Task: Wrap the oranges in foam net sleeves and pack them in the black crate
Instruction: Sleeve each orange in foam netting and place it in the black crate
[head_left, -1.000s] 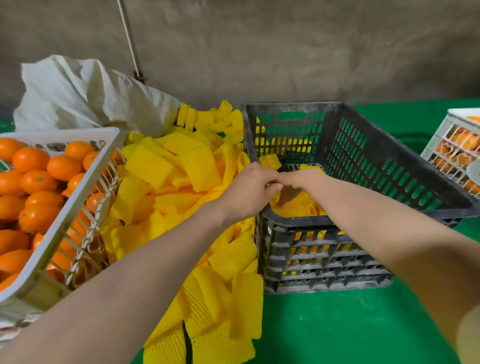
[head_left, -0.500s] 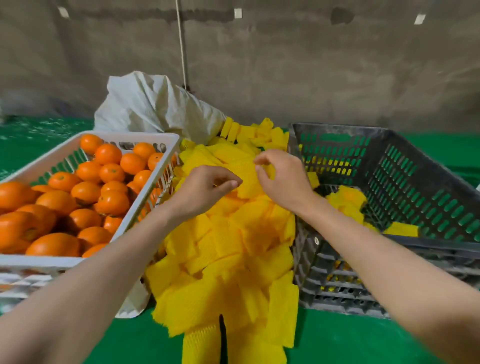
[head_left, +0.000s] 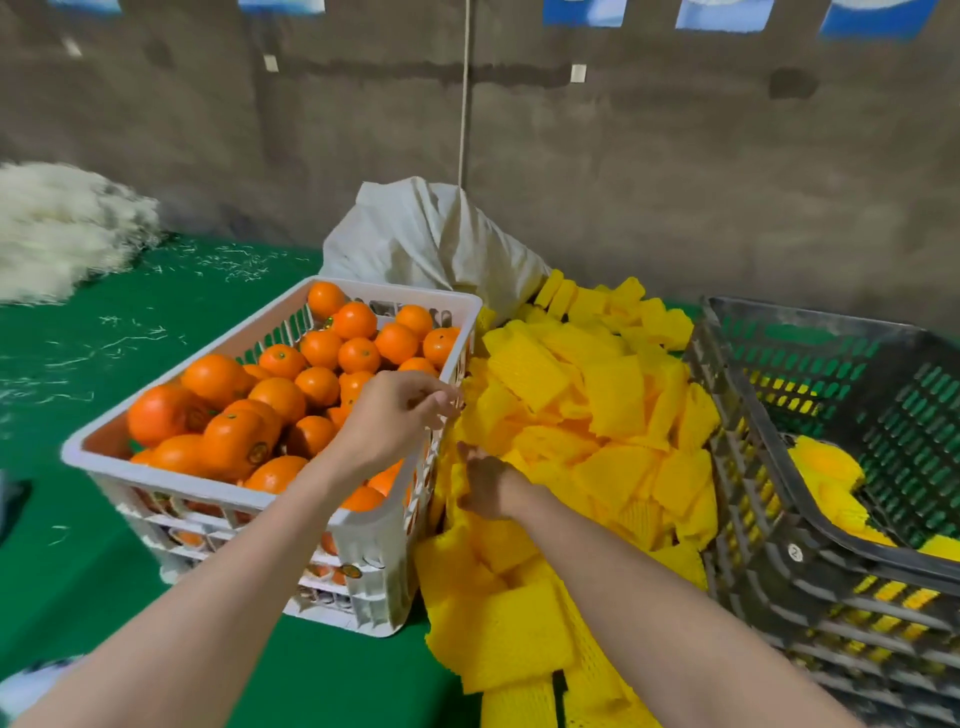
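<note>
The left hand (head_left: 389, 421) hangs over the right edge of the white crate (head_left: 405, 293). Its fingers are curled in, and I see nothing in them. The right hand (head_left: 488, 488) is low down in the pile of yellow foam net sleeves (head_left: 613, 395), just beside that crate. Its fingertips are hidden in the foam, so I cannot tell if it has hold of 1 yet.

The oranges (head_left: 280, 400) are heaped in the white crate, right under the left hand. The black crate (head_left: 748, 467) stands on the other side of the pile. A few yellow wrapped ones (head_left: 826, 462) lie inside it, so I think most of the job is left.

I think this step is getting 1 orange and 1 sleeve. To do it well, pinch only 1 sleeve, since they lie all over each other and 2 could come up together. Take a top orange, so the heap does not roll. Then open the sleeve wide and slide the orange all the way in.
</note>
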